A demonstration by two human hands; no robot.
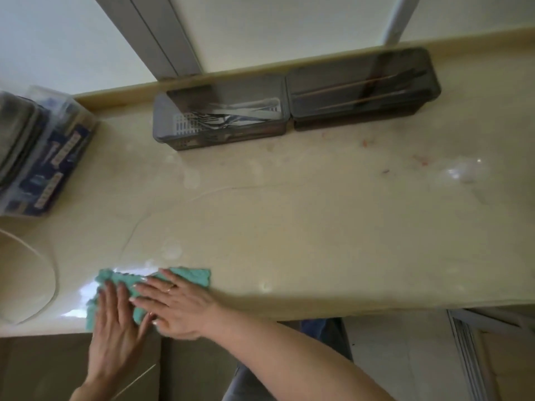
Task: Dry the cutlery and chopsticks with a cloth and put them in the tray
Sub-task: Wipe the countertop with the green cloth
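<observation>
- Pressing flat on the teal cloth (191,276) with both hands, fingers straight and spread, nothing gripped. The left hand (115,314) and the right hand (173,308) are side by side and touching.
- Can't tell if anything's under the cloth.
- The cutlery (240,114) is well ahead of the hands and a bit right, in the grey tray (162,131). The chopsticks (347,94) are in the second tray (431,88), further right.
- Both lie long-ways left to right, crossways to the fingers.
- The right hand's nearer, so I'd guess it does the reaching.

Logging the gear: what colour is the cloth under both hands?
The cloth is teal green, seen in the head view.
</observation>
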